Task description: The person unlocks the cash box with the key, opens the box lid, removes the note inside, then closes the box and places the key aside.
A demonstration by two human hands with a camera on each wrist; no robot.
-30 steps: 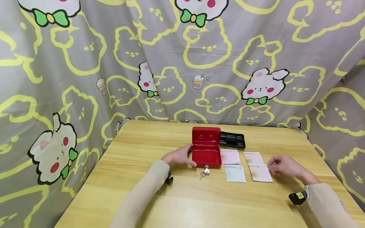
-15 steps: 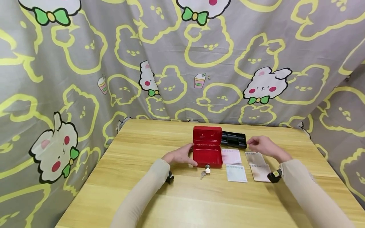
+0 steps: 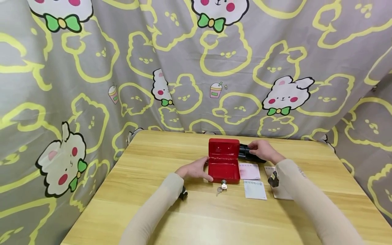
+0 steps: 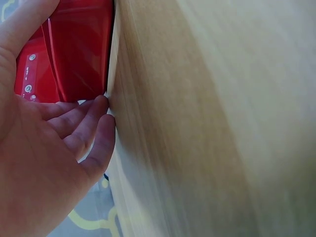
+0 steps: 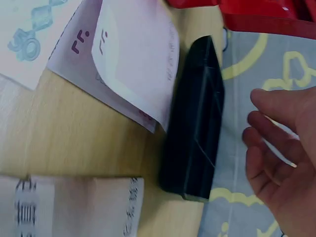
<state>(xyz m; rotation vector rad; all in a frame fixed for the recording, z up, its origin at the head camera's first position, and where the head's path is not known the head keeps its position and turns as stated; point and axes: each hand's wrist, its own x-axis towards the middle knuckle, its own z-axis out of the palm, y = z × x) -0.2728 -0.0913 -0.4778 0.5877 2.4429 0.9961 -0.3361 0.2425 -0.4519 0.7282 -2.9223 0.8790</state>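
A small red cash box (image 3: 224,170) stands with its lid raised on the wooden table. My left hand (image 3: 193,169) holds it by its left side, thumb at the front corner and fingers behind; the left wrist view shows the fingertips (image 4: 101,103) at the red metal. A key sits in the front lock, with a second key (image 3: 219,190) hanging from it. My right hand (image 3: 264,150) hovers at the black compartment tray (image 3: 242,151) behind the box's right side, partly covering it. The right wrist view shows its loosely curved fingers apart from the tray (image 5: 195,128), holding nothing.
Right of the box lie a pink banknote-like paper (image 3: 249,171), a pale green one (image 3: 255,190) and brownish ones (image 3: 280,194), the latter partly under my right forearm. A patterned grey curtain (image 3: 183,68) hangs behind the table's back edge.
My right hand has moved from beside the brownish papers up and left to the black tray. My left hand keeps its hold on the cash box.
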